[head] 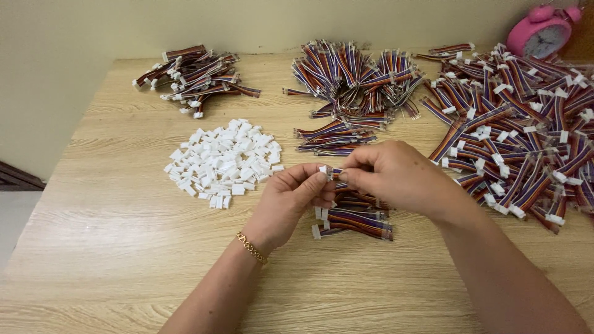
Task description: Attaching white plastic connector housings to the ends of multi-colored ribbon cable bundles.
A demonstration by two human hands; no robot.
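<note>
Together, both hands' fingers pinch one ribbed multicoloured ribbon cable with a white plastic connector.

Looks like piecework done at home, not a real factory; it's a plain wood-grain table pushed against a bare cream wall; a pink alarm clock sits far right; heaps of multicoloured ribbon cables and a pile of small white plastic connectors cover the top.
</note>
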